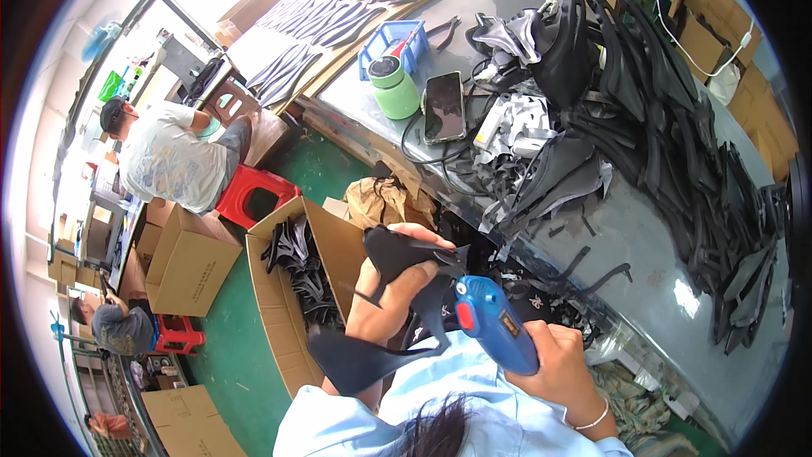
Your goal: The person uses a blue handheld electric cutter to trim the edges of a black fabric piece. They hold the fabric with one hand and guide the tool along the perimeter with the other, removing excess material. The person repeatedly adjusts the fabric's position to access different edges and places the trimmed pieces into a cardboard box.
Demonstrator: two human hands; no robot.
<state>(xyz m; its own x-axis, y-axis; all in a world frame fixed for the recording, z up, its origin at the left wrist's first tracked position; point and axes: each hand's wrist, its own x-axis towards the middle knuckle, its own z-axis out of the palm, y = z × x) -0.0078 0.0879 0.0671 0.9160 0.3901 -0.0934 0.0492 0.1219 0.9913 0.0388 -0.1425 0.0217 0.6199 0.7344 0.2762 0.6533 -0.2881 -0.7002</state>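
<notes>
My left hand (pixel 397 288) is closed around a black, soft-looking piece shaped like a bicycle saddle cover (pixel 397 256). One wide black end (pixel 359 360) of what seems to be the same piece hangs below my wrist. In my right hand (pixel 560 364) is a blue handheld power tool (pixel 492 326) with a red button on its body. Its front end points up and left, close beside the black piece; I cannot tell if they touch. Beyond my hands, a heap of grey and black trimmings (pixel 516 123) lies on the metal table (pixel 651 245).
Black molded pieces (pixel 660 118) are piled along the table's right. A phone (pixel 444 107), green flask (pixel 393 89), blue basket (pixel 406 42) and pliers (pixel 447 32) sit farther back. An open carton (pixel 275 309) of black pieces stands left. Two people (pixel 173 152) sit across the floor.
</notes>
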